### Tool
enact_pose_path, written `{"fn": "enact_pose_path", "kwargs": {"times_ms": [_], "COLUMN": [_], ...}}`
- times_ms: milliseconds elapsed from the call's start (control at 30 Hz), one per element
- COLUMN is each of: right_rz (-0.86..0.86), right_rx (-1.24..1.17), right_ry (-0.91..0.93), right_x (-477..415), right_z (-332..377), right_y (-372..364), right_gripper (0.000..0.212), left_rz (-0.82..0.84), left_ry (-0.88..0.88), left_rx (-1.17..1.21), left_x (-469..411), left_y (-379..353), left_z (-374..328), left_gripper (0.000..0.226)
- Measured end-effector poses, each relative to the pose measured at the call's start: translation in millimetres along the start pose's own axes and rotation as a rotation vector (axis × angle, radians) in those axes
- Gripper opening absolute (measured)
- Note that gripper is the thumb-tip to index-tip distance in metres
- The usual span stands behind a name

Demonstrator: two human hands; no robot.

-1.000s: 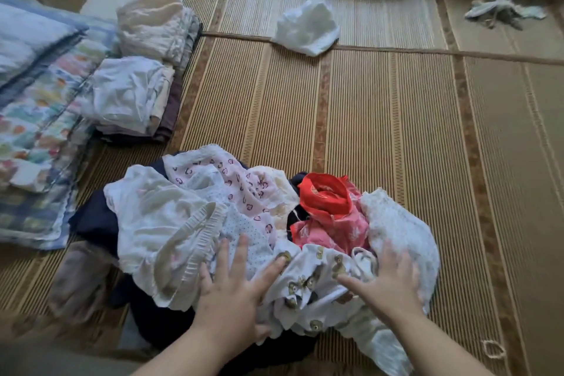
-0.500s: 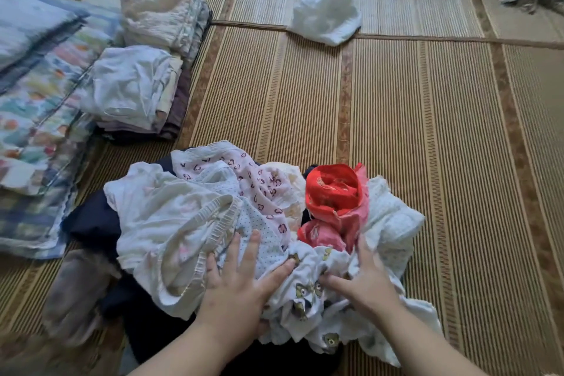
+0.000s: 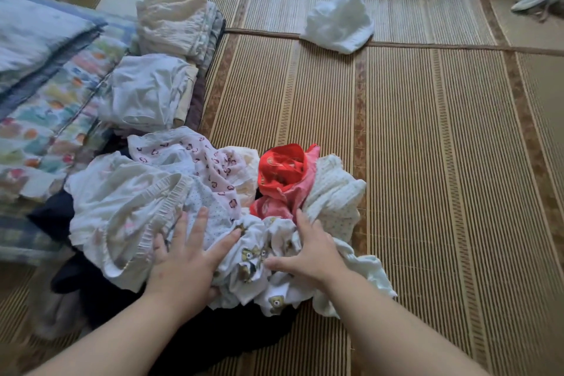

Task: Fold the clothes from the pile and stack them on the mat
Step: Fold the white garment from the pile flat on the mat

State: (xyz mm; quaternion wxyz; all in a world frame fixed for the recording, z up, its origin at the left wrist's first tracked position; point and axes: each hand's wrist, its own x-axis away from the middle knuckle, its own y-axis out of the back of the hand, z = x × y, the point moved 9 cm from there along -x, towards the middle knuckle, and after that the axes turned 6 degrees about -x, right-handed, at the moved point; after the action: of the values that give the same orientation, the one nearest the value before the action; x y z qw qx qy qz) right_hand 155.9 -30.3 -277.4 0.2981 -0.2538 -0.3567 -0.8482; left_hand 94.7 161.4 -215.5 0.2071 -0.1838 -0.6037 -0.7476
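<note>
A piece is being picked from the pile (image 3: 128, 201), heaped on the mat (image 3: 427, 162) close before the person. The left hand (image 3: 183, 262) is laid flat on it, fingers spread, nothing gripped; the right hand (image 3: 308, 253) is set on the bear-print garment (image 3: 253, 259), fingers bent, a firm hold not discernible. That garment must next be drawn free of the red garment (image 3: 283, 171) crowding it. Folded stacks (image 3: 152, 91) are kept at the left.

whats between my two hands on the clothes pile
A bunched white garment printed with small brown animal faces fills the gap between the left hand and the right hand; both hands touch it. The head view shows this.
</note>
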Motion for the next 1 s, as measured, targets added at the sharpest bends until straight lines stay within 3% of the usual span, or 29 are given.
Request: {"fn": "enact_pose_path", "kwargs": {"times_ms": [233,367,500,700,767,833,900,1000], "right_rz": [-0.082,-0.193,-0.195,0.074,0.046,-0.080,-0.140,-0.241], "right_rx": [-0.036,0.079,0.297,0.613,0.655,0.601,0.434,-0.128], "right_ry": [-0.034,-0.100,-0.135,-0.061,-0.012,0.047,0.032,0.010], "right_x": [23,56,82,81,76,74,74,88], "right_z": [-33,-81,-111,-138,-141,-138,-138,-133], "right_y": [30,58,63,25,25,40,59,102], "right_gripper": [0.118,0.111,0.098,0.087,0.064,0.038,0.032,0.025], "left_rz": [0.102,0.063,0.023,0.122,0.133,0.111,0.078,0.025], "left_ry": [0.032,-0.167,-0.403,-0.590,-0.583,-0.536,-0.452,-0.264], "left_rx": [0.008,0.095,0.090,-0.127,-0.168,-0.146,-0.050,0.223], "left_x": [8,21,21,10,4,-1,-3,5], "left_y": [17,40,48,-5,-17,-17,-10,17], "left_z": [-30,-95,-163,-218,-221,-223,-226,-231], "left_gripper": [0.114,0.121,0.093,0.070,0.062,0.058,0.055,0.052]}}
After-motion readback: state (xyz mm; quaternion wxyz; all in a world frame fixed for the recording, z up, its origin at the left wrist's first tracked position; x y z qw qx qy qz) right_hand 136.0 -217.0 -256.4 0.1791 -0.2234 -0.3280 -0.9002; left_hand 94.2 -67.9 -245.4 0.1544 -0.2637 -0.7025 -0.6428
